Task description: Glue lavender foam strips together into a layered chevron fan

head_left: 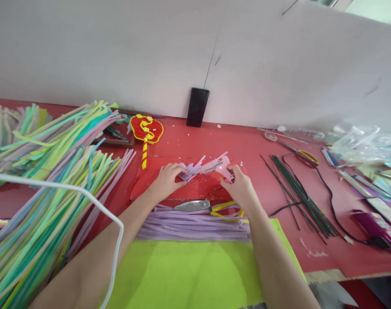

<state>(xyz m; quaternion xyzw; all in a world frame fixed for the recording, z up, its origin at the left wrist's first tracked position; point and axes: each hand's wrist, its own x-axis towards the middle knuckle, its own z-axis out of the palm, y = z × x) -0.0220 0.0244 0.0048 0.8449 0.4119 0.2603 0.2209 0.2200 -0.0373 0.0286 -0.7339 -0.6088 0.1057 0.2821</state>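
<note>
Here, near the middle of the red worktop [279,137], both hands are closed on something. The left hand [166,181] pinches a small lilac fan of pipe cleaners [190,169], its fingers curled over the near ends while the far tips splay out towards the back edge. The right hand [241,186] grips a pink glue gun [216,166] by its handle. The nozzle points left at the lilac fan, though I cannot tell whether it touches. Both things sit over a shiny red sheet [198,191] that lies flat on the worktop.

Just in front of the hands, towards the near edge, lie cutters with yellow handles [211,207]. They rest against a row of lilac pipe cleaners [192,224] laid side by side along the far edge of a lime-green sheet [189,270]. This sheet reaches the worktop's near edge between the forearms.

Along the left edge, big heaps of pastel pipe cleaners [54,180] fan out in green, yellow, blue and lilac. A white cable [86,201] loops across them in the foreground. Behind the left hand, towards the back edge, lies a red ornament with yellow trim [146,128]. A black phone [197,107] stands at the back edge, leaning on the white wall.

To the right of the hands lies a bundle of thin dark-green wires [298,197], with a black cord [327,193] curving around it. Scissors [298,152] lie nearer the back edge, and clear plastic wrapping [359,137] is piled at the back right corner.
</note>
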